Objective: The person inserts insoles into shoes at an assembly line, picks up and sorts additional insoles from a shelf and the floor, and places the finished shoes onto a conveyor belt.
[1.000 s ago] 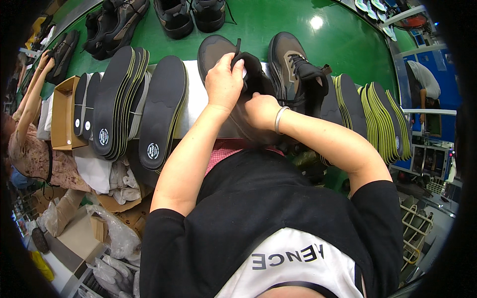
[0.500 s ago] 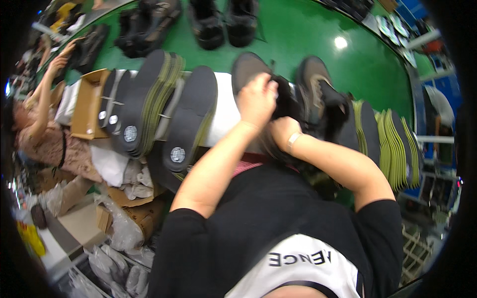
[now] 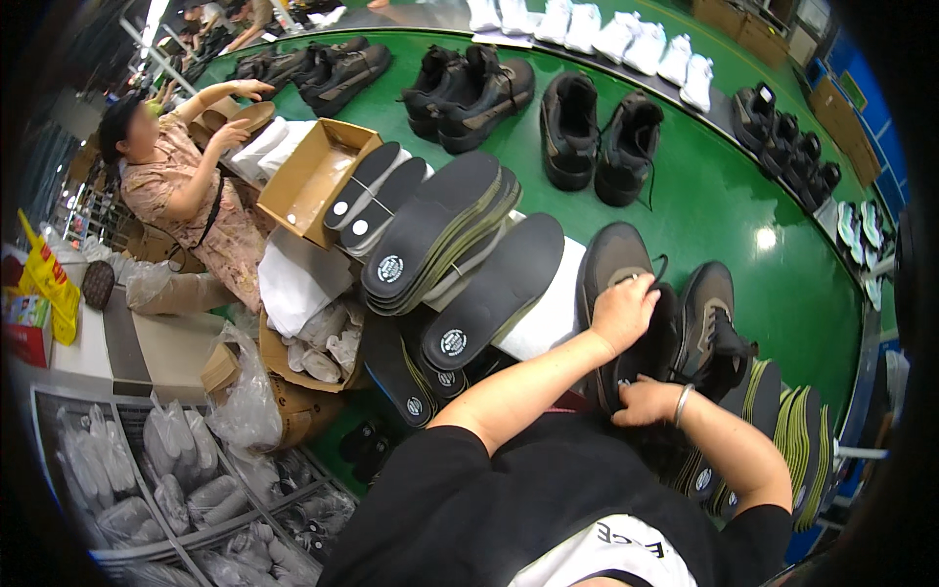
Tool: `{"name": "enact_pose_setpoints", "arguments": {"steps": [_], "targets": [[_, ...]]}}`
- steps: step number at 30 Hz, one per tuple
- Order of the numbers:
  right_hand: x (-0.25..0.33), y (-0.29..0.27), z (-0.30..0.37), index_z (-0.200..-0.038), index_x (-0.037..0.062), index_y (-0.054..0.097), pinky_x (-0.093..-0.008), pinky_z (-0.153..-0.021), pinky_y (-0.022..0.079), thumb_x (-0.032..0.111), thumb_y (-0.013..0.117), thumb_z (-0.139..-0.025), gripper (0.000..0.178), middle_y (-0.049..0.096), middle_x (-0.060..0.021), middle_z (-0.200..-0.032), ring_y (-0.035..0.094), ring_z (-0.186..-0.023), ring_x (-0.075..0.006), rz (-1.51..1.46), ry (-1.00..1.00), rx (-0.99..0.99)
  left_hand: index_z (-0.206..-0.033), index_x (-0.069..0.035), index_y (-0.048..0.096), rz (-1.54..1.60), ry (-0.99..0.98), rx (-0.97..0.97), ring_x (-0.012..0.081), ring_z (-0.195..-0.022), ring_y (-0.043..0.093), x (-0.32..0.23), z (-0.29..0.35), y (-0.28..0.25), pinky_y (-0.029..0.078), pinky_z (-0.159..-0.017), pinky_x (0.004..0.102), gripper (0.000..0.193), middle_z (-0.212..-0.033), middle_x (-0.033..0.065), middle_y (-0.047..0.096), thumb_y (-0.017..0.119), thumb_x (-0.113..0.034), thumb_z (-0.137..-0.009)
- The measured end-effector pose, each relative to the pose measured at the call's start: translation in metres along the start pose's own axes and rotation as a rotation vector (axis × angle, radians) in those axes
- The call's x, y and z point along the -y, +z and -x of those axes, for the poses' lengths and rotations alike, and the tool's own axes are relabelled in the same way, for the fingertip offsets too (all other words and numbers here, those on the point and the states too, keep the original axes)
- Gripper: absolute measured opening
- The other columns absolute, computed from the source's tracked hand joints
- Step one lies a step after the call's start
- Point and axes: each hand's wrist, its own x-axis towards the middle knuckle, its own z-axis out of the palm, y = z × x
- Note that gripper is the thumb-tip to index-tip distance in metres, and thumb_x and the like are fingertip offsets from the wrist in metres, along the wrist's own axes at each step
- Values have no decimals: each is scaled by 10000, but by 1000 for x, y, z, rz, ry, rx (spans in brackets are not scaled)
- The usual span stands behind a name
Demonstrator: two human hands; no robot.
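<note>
A brown-and-black lace-up shoe (image 3: 613, 252) lies in front of me, toe pointing away. My left hand (image 3: 626, 315) is closed on its upper by the tongue and laces. At the heel end my right hand (image 3: 648, 402), with a bracelet on the wrist, grips the collar with thumb and fingers. A dark insole with a pale mark (image 3: 627, 376) shows in the shoe opening between my hands; its front part is hidden. The matching shoe (image 3: 706, 298) stands just to the right. Left of the shoe, a black insole (image 3: 504, 284) rests on a white surface.
Stacks of insoles stand on the left (image 3: 445, 230) and right (image 3: 797, 455). Beyond lies a green conveyor (image 3: 763, 293) with pairs of dark shoes (image 3: 597, 137). At left are an open carton (image 3: 318, 181), a co-worker (image 3: 196, 186) and a rack of bagged grey items (image 3: 186, 470).
The view has swung left, so everything appears farther right and lower, and more of the co-worker shows. Both hands stay on the same shoe; its insole's marked end is now visible.
</note>
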Motion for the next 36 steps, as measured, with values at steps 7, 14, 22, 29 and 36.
{"name": "enact_pose_setpoints", "arguments": {"steps": [7, 14, 22, 29, 36], "targets": [[10, -3, 7, -878, -160, 516, -371, -767, 432, 330, 511, -702, 521, 540, -303, -915, 546, -852, -369, -93, 62, -84, -963, -25, 522, 42, 23, -15, 341, -717, 558, 2, 0, 5, 446, -614, 408, 252, -797, 175, 575, 516, -201, -783], [9, -8, 7, -862, -121, 552, -361, -730, 434, 348, 546, -686, 501, 559, -279, -883, 553, -825, -361, -158, 15, -72, -955, -36, 518, 9, 14, -27, 334, -733, 557, 4, 3, 2, 445, -612, 403, 235, -815, 161, 576, 504, -208, -794], [-30, 2, -39, -1012, -37, 497, -308, -783, 405, -21, 453, -689, 326, 554, -199, -986, 519, -940, -283, -795, -153, -1017, -975, -32, 518, 26, -37, 36, 342, -795, 551, -4, 1, 8, 437, -673, 418, 269, -855, 172, 577, 498, -231, -796], [-43, -1, -102, -1025, 50, 525, -272, -812, 401, 104, 441, -793, 252, 542, -110, -1051, 485, -1009, -210, 312, 66, -1114, -954, -55, 541, 15, 63, -76, 337, -789, 557, 3, 7, 12, 442, -666, 405, 256, -854, 164, 579, 511, -249, -790], [-31, -32, -106, -1033, 81, 545, -300, -781, 420, 149, 461, -785, 270, 560, -84, -1043, 523, -961, -196, 215, 243, -829, -977, -12, 540, 50, 64, -38, 246, -639, 588, 5, 4, 8, 463, -608, 319, 247, -783, 155, 587, 559, -140, -767]]}}
